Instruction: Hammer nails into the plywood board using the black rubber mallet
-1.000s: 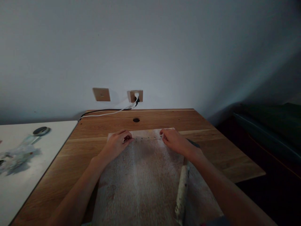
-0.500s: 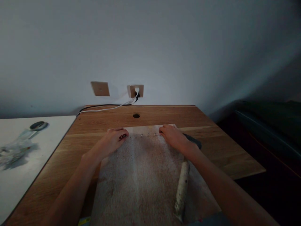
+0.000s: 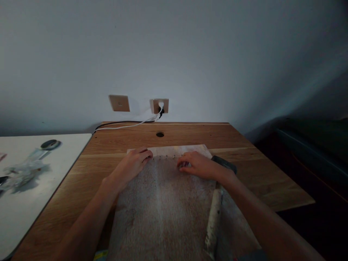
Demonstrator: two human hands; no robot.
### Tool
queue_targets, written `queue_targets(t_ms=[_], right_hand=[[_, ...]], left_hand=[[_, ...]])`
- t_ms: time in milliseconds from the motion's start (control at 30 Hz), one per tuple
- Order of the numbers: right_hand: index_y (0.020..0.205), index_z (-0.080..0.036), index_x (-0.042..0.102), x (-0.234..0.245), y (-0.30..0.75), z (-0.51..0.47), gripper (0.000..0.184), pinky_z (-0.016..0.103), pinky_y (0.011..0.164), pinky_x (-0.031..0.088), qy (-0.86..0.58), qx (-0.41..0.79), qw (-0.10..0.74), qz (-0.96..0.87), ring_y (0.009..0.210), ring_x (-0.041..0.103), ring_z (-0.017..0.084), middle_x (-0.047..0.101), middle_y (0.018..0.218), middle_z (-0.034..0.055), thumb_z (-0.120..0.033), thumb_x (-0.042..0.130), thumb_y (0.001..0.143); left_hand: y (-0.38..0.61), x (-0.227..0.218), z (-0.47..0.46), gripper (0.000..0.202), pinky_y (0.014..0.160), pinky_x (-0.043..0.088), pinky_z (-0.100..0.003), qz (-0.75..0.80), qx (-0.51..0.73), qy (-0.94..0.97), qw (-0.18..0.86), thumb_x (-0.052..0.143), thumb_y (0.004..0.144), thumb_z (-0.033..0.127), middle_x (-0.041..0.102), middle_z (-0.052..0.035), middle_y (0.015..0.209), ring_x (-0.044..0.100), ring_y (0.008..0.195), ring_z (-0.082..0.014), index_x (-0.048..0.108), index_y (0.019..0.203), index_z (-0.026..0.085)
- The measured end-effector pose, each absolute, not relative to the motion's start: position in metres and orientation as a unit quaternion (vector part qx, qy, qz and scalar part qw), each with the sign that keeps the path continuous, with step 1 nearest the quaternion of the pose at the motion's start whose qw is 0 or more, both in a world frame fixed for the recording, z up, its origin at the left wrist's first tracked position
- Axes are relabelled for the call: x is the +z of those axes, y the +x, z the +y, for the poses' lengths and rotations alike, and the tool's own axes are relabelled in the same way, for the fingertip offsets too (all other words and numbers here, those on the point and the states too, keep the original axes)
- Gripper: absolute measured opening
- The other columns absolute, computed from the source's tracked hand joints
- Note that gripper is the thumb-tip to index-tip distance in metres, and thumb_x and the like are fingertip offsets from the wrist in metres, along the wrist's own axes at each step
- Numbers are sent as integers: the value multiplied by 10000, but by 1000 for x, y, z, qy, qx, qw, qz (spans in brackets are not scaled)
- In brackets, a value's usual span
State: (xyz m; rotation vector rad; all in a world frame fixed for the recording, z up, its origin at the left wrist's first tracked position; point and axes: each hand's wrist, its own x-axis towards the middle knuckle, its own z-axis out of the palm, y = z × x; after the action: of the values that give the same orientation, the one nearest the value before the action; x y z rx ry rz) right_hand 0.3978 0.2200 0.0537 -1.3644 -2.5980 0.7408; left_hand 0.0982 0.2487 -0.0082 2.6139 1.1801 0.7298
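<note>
A pale wooden board (image 3: 163, 203) lies in front of me, with a row of small nails (image 3: 166, 157) standing up near its far edge. At the left end of that row, my left hand (image 3: 140, 158) is closed, its fingertips bent down by the board; whatever it holds is hidden. My right hand (image 3: 197, 165) hovers over the right end of the row, fingers curved, with a gap between thumb and fingers and no held thing visible. Beneath my right forearm lies a hammer with a worn light handle (image 3: 213, 221) and a dark head (image 3: 224, 164).
The board rests on a wooden table (image 3: 130, 139) with a round cable hole (image 3: 160, 134). To the left, a white table (image 3: 29, 217) carries a roll of tape (image 3: 50, 144) and crumpled clear plastic bags (image 3: 27, 172). Cables (image 3: 127, 125) run to a wall socket (image 3: 160, 106).
My right hand has moved left and toward me from the board's far right, and its fingers have parted. My left hand stays at the row's left end. The view has shifted slightly.
</note>
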Motion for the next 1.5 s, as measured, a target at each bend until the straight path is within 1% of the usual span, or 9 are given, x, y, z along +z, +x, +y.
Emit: queue_targets(t_ms=[133,267,500,800,1000,1067,1233,1367,1500], right_hand=[[1033,-198,833,51,406,225,197,309,859,530,-453,257,93,-848,915,746,206,834,1008,65,-234,641,1004],[1077,-220,816,50,408,230,182,256,775,520,-494,224,65,-838,841,757,173,836,968,26,-271,651,1017],[956,-140,742,39,394,235,309,362,821,487,-599,82,54,-794,965,737,304,789,990,168,-383,587,1067],[1019,-141,721,41,389,234,156,324,850,472,-554,106,64,-823,961,700,235,770,1067,132,-122,570,985],[952,-196,780,47,389,225,88,237,784,491,-477,204,52,-853,845,717,154,798,917,14,-146,711,929],[941,-190,779,48,387,225,60,247,756,482,-487,199,52,-849,819,711,162,790,891,23,-196,720,950],[995,-141,720,43,376,232,268,323,763,473,-558,123,67,-818,873,701,245,775,952,131,-366,593,1067],[977,-155,711,38,363,236,206,335,799,471,-558,96,48,-823,942,704,269,771,1030,154,-274,565,1062],[1027,-150,713,39,362,238,157,330,815,469,-544,95,56,-832,964,695,258,755,1075,150,-163,558,1007]], left_hand=[[98,-12,251,246,824,566,-334,396,249,880,78,500,1030,129,705,-51,975,701,875,-196,723,961,208],[99,-12,252,232,838,573,-337,399,250,879,76,513,1024,118,713,-52,991,701,875,-194,724,972,199],[101,-10,250,221,852,575,-360,405,236,881,68,525,1029,131,705,-71,988,703,899,-219,729,969,192],[91,-5,253,219,845,565,-329,415,221,868,163,571,956,108,763,-45,937,724,829,-198,761,949,217],[92,2,250,226,830,563,-317,420,226,862,174,570,952,134,787,-34,928,738,836,-195,776,940,226],[94,6,248,217,826,560,-319,424,240,856,171,569,974,163,785,-33,932,736,831,-193,775,946,225],[110,13,239,123,784,550,-308,422,296,836,188,659,978,244,779,-29,907,717,792,-180,770,937,207],[131,8,229,81,727,551,-280,384,276,838,271,708,961,242,767,1,845,707,743,-162,775,916,227],[141,-2,224,55,872,582,-330,342,243,872,253,726,972,261,768,-26,984,732,917,-201,780,984,254]])
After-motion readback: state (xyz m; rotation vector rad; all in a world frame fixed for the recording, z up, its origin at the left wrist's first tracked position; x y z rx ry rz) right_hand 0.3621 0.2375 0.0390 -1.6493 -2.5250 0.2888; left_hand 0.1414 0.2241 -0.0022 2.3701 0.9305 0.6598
